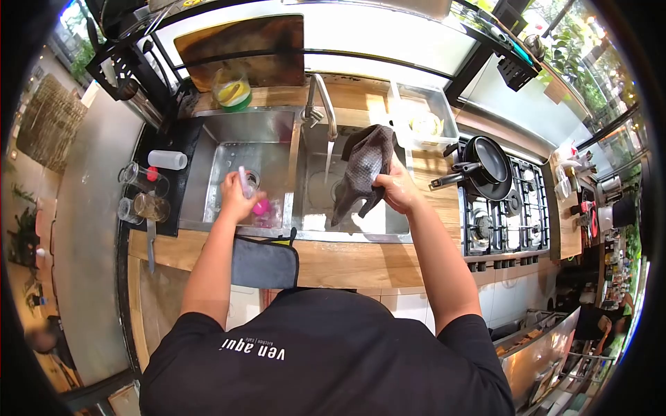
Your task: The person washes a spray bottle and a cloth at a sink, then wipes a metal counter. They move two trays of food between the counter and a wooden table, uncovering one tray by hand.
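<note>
My left hand (236, 196) grips a clear glass (248, 184) over the left basin of the steel sink (274, 132), just above a pink object (261, 206) lying in the basin. My right hand (397, 188) holds up a dark grey cloth (362, 168) over the right basin; the cloth hangs down toward the basin floor. The tap (324, 104) stands between the basins and a thin stream of water runs from it beside the cloth.
Glass jars (144, 193) and a white bottle (167, 159) sit on a dark mat left of the sink. A knife (150, 244) lies on the wooden counter. A grey towel (265, 262) hangs over the front edge. Pans (485, 161) rest on the hob at right. A clear tub (424, 118) stands behind.
</note>
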`<state>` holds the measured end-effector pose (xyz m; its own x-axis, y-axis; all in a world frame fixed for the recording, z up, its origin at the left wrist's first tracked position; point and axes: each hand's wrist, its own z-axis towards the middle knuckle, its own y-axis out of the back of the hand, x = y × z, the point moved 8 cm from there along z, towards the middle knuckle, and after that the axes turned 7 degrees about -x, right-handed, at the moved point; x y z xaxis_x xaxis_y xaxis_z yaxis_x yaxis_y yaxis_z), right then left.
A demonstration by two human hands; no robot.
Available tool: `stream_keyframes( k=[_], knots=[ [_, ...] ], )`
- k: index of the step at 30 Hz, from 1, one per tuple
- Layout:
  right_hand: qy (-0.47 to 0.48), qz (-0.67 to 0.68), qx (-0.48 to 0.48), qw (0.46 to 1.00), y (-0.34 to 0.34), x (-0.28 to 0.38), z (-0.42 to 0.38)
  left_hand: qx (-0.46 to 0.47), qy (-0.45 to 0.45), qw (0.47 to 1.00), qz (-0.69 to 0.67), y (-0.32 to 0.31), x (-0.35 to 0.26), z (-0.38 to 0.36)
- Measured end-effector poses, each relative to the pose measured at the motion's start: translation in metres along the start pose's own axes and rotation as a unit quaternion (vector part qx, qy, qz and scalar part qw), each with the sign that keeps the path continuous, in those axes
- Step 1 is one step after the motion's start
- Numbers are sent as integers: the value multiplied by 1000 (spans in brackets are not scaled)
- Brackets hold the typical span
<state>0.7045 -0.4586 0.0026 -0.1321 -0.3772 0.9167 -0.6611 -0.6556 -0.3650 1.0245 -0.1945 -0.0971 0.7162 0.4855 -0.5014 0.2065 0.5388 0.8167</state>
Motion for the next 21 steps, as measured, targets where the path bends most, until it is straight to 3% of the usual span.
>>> stream_keyframes(
  k=[2,4,5,7,8,9,10,11,12,14,15,16,17,18,20,21],
  knots=[
    [-17,1,-5,1000,-4,-7,-5,3,4,999,45,11,-14,-14],
    [-35,17,-10,999,-13,-24,-10,-196,-19,978,62,61,-86,-18],
    [-43,39,-8,998,-17,-32,-10,-209,-90,973,-42,60,-120,-15],
    [-39,79,-24,996,-25,-35,-10,-86,-60,949,-297,16,-175,-10],
    [-41,78,-21,996,-28,-34,-9,20,87,899,-430,-44,-176,-10],
    [-44,127,-22,991,-30,-33,-8,69,206,797,-563,-84,-190,-11],
    [-45,176,-24,983,-32,-31,-7,145,277,652,-691,-130,-200,-10],
    [-24,216,-7,976,-36,-24,-7,291,285,528,-745,-137,-226,-13],
    [-21,215,-6,976,-32,-29,-2,291,282,529,-746,-136,-231,-7],
    [-20,202,-73,976,2,-59,18,316,258,448,-796,-133,-253,3],
    [-44,205,-127,969,22,-80,28,324,279,477,-768,-157,-246,7],
    [-67,190,-182,962,28,-91,25,195,277,712,-615,-159,-219,19],
    [-156,243,-155,945,37,-127,41,134,162,864,-458,-143,-218,33],
    [-241,293,-125,916,45,-163,59,62,34,960,-271,-125,-227,44],
    [-256,283,-185,906,20,-174,62,82,-15,964,-254,-104,-262,39],
    [-221,373,-56,899,20,-208,95,35,-55,970,-233,-103,-269,34]
  ],
)
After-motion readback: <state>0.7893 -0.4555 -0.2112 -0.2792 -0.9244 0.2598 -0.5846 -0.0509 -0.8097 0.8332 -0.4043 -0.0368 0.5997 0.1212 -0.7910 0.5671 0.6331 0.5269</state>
